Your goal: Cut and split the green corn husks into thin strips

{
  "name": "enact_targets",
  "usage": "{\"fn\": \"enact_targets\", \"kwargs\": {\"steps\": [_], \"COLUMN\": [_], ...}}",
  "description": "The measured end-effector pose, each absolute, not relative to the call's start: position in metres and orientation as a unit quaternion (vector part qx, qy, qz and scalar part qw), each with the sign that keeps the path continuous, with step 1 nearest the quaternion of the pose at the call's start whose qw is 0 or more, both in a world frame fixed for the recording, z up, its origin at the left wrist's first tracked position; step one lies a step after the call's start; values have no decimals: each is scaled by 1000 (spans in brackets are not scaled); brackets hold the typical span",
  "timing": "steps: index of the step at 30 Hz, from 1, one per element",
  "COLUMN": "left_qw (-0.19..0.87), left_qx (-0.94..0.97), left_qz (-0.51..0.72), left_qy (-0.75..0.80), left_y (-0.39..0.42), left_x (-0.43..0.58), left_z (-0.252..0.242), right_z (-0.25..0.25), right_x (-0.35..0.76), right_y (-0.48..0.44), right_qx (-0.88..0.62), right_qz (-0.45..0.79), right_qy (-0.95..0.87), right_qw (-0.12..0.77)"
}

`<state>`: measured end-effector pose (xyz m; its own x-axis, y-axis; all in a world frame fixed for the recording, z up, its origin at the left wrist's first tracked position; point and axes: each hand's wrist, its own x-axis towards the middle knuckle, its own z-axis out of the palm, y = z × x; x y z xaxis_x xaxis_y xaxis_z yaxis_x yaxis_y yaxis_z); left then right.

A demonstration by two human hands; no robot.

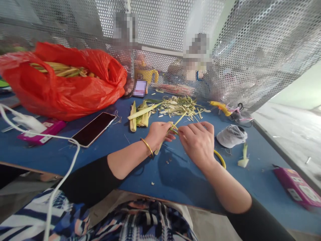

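Observation:
Over the middle of the blue table, my left hand (160, 132) pinches crossed pale green plant strips (181, 117) between thumb and fingers. One strip end points up and away, and another hangs down below the palm. My right hand (197, 140) is closed just to the right, its fingertips pinching a strip that runs across from the left hand. Behind the left hand lie thick yellow-green stalk pieces (142, 121), with a flat strip resting across them. A heap of thin shredded plant scraps (179, 106) spreads beyond both hands.
A large red plastic bag (75, 97) full of plant strips stands at the left. Near it lie a phone (94, 130) and a white cable (75, 157). To the right are a white thread spool (231, 136), a yellow-handled tool (220, 107) and a purple box (297, 187). A perforated metal screen (160, 20) borders the back.

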<state>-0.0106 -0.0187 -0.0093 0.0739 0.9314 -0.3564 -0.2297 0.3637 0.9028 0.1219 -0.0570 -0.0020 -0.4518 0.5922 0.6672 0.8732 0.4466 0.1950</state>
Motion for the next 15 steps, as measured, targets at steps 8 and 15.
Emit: {"fn": "enact_targets", "kwargs": {"steps": [8,15], "left_qw": [736,757], "left_qx": [291,291], "left_qz": [431,420], "left_qy": [433,407], "left_y": [-20,-19], "left_x": [-17,-19], "left_z": [-5,0], "right_z": [-15,-17], "right_x": [122,123], "right_y": [-50,-46], "right_qx": [-461,-461], "right_qz": [-242,-219], "right_qy": [-796,-800], "right_qw": [309,315]}}
